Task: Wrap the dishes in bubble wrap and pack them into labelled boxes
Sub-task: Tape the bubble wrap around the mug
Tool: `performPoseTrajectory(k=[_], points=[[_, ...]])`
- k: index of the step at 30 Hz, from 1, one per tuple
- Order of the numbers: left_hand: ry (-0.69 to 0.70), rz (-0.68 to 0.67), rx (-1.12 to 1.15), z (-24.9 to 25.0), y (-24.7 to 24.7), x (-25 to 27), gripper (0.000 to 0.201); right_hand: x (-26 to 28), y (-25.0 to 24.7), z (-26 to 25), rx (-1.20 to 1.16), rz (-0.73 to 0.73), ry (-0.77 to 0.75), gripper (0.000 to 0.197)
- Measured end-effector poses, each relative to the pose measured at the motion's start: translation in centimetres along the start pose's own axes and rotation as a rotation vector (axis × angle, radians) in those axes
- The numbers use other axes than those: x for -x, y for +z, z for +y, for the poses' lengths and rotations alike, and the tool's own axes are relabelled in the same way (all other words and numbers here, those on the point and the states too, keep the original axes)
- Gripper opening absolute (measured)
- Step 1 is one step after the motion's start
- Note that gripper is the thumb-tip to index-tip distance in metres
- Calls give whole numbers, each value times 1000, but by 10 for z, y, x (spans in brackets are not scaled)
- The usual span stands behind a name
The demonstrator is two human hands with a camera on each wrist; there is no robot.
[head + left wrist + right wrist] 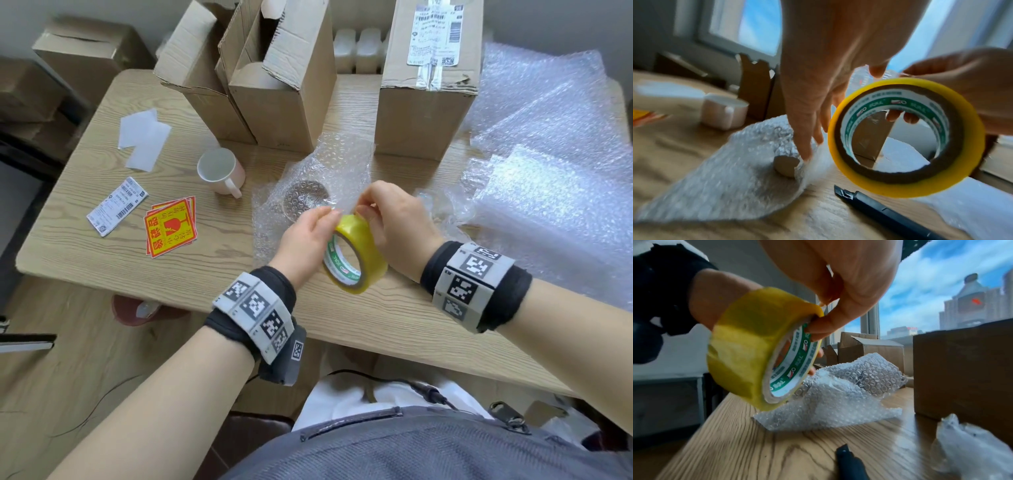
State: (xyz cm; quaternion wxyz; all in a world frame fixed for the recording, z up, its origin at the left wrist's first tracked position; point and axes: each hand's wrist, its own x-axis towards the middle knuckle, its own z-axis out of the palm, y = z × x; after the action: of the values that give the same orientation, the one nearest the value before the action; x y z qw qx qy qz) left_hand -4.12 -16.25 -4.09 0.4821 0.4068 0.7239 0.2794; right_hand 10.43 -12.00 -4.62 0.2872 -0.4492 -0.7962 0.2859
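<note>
A yellow tape roll (363, 246) hangs above the table's (102, 212) front middle, held between both hands. My right hand (364, 207) grips it from the right, thumb on the outer face and a finger inside the core (818, 331). The thumb and forefinger of my left hand (330, 215) pinch at the roll's top edge (900, 190), while its other fingers hang straight beside it. Just behind the roll lies a round glass dish loosely covered in bubble wrap (305, 195) (849, 386). A white mug (219, 171) stands unwrapped to its left.
Open cardboard boxes (284, 102) and a taped box with a shipping label (428, 109) stand at the back. Loose bubble wrap sheets (548, 154) fill the right. Red-yellow fragile stickers (171, 228), a label (116, 205) and white papers (144, 137) lie left. A black utility knife (879, 209) lies under the roll.
</note>
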Motion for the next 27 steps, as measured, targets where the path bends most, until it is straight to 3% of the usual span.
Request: performPoseTrajectory(k=[2,5,9,15,18,22,25,27], points=[[178,-79,-129,-1,3,5,70,0,1,-3,-5,-22,-4,8],[172,-149,-141,-1,1,7,81,-1,0,-2,-45,-21,66,6],[211,-132,-186,-3,-4,3,64,1,0,-4,-118,-32,147,10],[271,-63,-303,-1,-5,1,55,-4,-3,0,-294,-154,268,8],[259,-57,-314,-3,-6,-1,65,-5,-7,1,-335,-216,269,20],[265,-61,-325,-2,-5,0,64,-7,-6,-2,-303,-137,260,29],[187,-57,-232,-4,-4,-6,42,-8,-7,-12,-345,-19,202,36],[107,-51,-210,-7,-6,-10,47,-9,-10,-19,-401,26,157,37]])
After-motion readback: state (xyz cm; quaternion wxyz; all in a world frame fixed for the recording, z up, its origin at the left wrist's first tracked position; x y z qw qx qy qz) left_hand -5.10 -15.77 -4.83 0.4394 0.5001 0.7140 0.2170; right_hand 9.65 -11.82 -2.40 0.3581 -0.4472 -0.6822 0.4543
